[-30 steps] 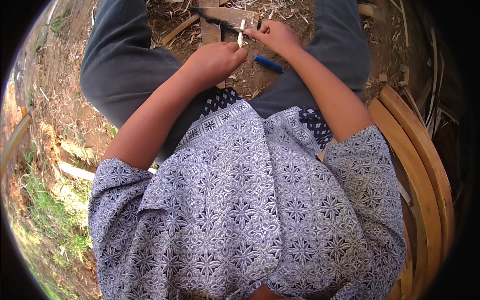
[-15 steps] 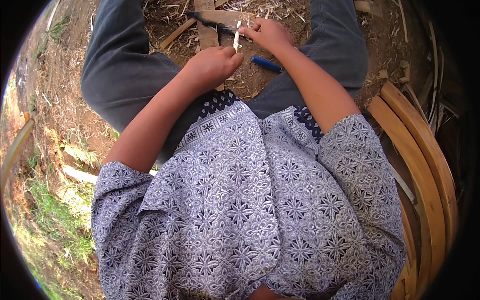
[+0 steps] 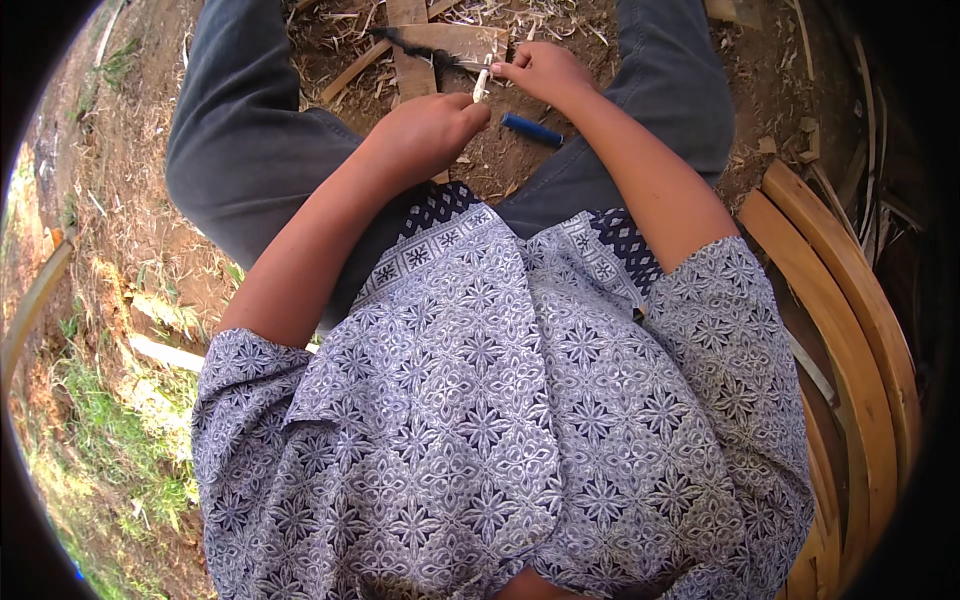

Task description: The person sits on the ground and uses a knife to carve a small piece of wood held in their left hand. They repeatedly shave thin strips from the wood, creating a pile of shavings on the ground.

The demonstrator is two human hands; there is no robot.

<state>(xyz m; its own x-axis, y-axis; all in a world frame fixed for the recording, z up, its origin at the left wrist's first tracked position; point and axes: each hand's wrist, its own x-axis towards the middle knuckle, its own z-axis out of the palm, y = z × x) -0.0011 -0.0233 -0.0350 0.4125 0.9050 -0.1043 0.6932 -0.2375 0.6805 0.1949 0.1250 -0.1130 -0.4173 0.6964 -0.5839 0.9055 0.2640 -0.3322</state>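
Observation:
My left hand (image 3: pixel 428 132) is closed round the lower end of a slim, pale stick (image 3: pixel 482 84), which tilts up to the right between my legs. Just beyond it, my right hand (image 3: pixel 550 74) has thumb and forefinger pinched beside the stick's upper part; what they grip is too small to make out. A tuft of black fibres (image 3: pixel 412 46) stretches from the left toward the stick and the right fingertips, over a flat wooden board (image 3: pixel 470 40). Below my right hand lies a blue cylindrical object (image 3: pixel 532 128), near my right leg.
Another wooden plank (image 3: pixel 408 72) lies on brown earth strewn with shavings (image 3: pixel 545 15). A narrow wood strip (image 3: pixel 355 70) rests beside it. Long curved wooden pieces (image 3: pixel 835 290) are stacked to my right. Grass (image 3: pixel 120 420) grows at the left.
The pale stick has tilted further to the right. My right hand has shifted slightly right and down, and my left hand has moved a little right.

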